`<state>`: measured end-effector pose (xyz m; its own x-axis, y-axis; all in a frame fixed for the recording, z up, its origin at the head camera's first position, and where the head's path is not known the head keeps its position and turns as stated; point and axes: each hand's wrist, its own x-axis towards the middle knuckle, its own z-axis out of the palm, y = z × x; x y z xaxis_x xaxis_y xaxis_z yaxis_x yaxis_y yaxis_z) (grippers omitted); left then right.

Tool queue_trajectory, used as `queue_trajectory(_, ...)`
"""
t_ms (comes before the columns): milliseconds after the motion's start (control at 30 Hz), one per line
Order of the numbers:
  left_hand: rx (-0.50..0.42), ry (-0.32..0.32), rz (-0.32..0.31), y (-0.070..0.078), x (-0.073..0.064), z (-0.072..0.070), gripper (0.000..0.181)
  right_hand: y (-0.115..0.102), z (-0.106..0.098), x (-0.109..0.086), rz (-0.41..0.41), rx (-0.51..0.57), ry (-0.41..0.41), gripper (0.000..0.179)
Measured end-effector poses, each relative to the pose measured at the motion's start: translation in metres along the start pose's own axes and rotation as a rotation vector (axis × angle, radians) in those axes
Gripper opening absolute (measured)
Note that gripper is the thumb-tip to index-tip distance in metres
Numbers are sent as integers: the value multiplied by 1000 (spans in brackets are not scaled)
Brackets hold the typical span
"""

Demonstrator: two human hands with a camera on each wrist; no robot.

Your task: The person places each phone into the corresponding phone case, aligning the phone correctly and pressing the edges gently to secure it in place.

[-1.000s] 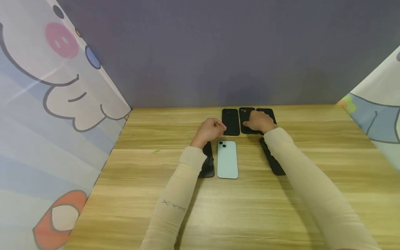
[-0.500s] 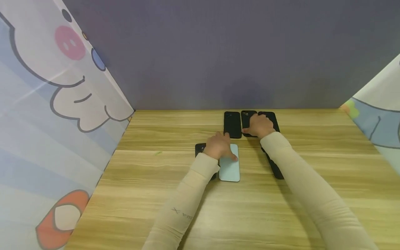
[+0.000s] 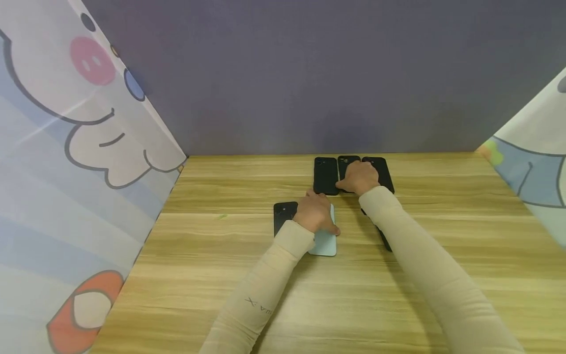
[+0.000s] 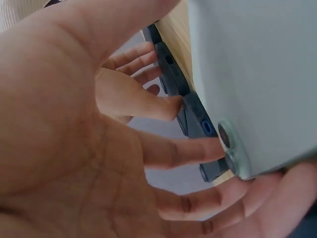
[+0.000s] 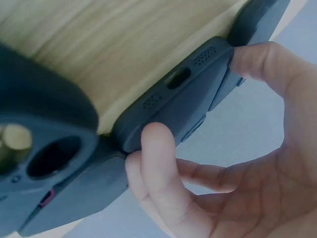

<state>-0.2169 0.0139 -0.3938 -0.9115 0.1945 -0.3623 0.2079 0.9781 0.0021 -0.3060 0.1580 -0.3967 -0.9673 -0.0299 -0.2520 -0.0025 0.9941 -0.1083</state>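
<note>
My left hand [image 3: 311, 214] lies over the pale mint phone [image 3: 323, 246], thumb at its right edge. In the left wrist view, its fingers curl round the phone's [image 4: 262, 74] edge beside the two lenses. My right hand [image 3: 360, 177] holds the middle black phone case [image 5: 198, 96] of the back row by its sides, thumb on the left edge, fingers on the right. Its lower end shows a port cutout and speaker holes. A black case [image 3: 325, 177] stands on the left of it and another [image 3: 384, 174] on the right. Whether phones are inside cannot be told.
A black phone or case [image 3: 284, 212] lies partly under my left wrist. Another black case [image 3: 385, 240], with round camera holes, lies mostly under my right sleeve. The wooden table [image 3: 212, 275] ends at a grey panel [image 3: 283, 83] behind and a cartoon-print sheet [image 3: 48, 196] on the left.
My left hand has come down from beside the back-left case onto the pale phone and now grips it. The right hand stays at the middle case, shifted only slightly.
</note>
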Motion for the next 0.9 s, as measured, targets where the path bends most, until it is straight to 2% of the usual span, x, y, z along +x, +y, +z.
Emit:
queue_trajectory(67, -95, -3, -23, 0, 1, 1, 109, -2, 0, 1, -1, -19, -2, 62)
queue_trajectory(200, -225, -6, -29, -1, 2, 2, 108, -3, -2, 4, 18, -25, -10, 75)
queue_trajectory(267, -261, -1, -27, -2, 3, 3, 110, -2, -3, 5, 21, -14, -6, 79)
queue_trajectory(400, -315, -11, -40, -6, 4, 4, 117, -2, -6, 6, 11, 24, -9, 68)
queue_trajectory(533, -326, -11, -42, -10, 5, 4, 117, -3, -9, 5, -4, 40, -15, 73)
queue_trajectory(700, -287, 7, 3, -9, 7, 5, 107, 0, -10, 3, -23, 51, -21, 61)
queue_trajectory(800, -266, 14, 34, -9, 7, 5, 95, 2, -10, 3, -28, 55, -18, 60)
queue_trajectory(900, -285, 10, 32, -12, 7, 6, 81, 1, -9, 4, -32, 68, -18, 56)
